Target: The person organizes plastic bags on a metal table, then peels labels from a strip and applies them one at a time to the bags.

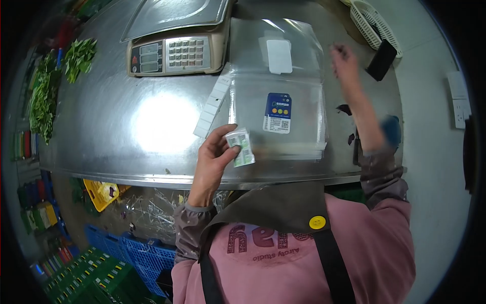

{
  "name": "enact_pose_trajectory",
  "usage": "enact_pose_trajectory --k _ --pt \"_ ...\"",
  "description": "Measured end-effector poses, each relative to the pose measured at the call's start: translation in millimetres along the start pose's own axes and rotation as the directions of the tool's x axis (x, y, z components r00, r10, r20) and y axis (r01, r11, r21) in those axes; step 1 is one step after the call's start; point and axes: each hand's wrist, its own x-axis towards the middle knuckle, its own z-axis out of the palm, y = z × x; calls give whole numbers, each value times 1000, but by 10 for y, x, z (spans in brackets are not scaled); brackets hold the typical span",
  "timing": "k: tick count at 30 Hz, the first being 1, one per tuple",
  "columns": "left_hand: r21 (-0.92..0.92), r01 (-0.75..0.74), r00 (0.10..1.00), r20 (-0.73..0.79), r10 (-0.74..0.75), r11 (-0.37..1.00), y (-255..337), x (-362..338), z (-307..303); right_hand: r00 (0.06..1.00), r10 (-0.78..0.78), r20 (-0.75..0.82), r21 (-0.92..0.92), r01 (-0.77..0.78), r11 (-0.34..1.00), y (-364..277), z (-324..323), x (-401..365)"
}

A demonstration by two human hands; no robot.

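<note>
Between the thumb and fingers of my left hand (pixel 216 152) is a small clear packet (pixel 241 147) with green and white printing, held over the table's front edge. My right hand (pixel 344 62) is raised at the right of the clear plastic bags; its fingers are curled and blurred, and whether they hold anything is too unclear to tell. The flat stack of clear bags (pixel 298 96) lies in front of me, with a blue and white label (pixel 278 112) on its lower part and a white label (pixel 279 57) on its upper part. A strip of white stickers (pixel 212 107) lies left of the stack.
A weighing scale (pixel 174 55) stands at the back left of the metal table (pixel 111 142). Leafy greens (pixel 44 99) lie at the far left. A black phone (pixel 381 60) and a white basket (pixel 367 23) are at the back right. Blue crates (pixel 136 253) stand below the table.
</note>
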Motion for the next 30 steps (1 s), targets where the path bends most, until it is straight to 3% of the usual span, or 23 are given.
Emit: enact_pose_trajectory --k 3,4,6,10,15,21,22,24,26,30 --pt "39 -1 1000 3 1 999 -47 56 56 887 -160 432 123 117 985 -221 402 -707" --pt "52 -4 1000 3 4 999 -63 67 79 805 -116 583 135 44 990 -360 471 -972" --pt "96 -4 1000 -6 4 995 -54 64 124 687 -129 715 22 162 986 -569 575 -1289" --pt "106 -34 999 -16 36 994 -76 64 144 708 -223 670 39 267 963 -461 719 -1465" --pt "111 -74 994 -74 83 991 -142 68 140 770 -84 633 108 20 994 -395 756 -1551" --pt "131 -78 981 -169 100 988 -200 81 132 741 -88 666 101 28 995 -426 751 -1585" --pt "203 -101 976 -171 137 974 -237 95 106 742 -88 665 100 28 995 -453 743 -1573" --pt "273 -122 971 -168 172 954 -270 107 93 758 -136 638 92 100 991 -498 733 -1541" --pt "464 -159 949 -172 264 872 -285 114 106 761 -165 628 76 151 986 -482 727 -1512" --pt "511 -127 951 -180 251 850 -236 95 150 746 -206 633 -64 316 947 -538 689 -1462"
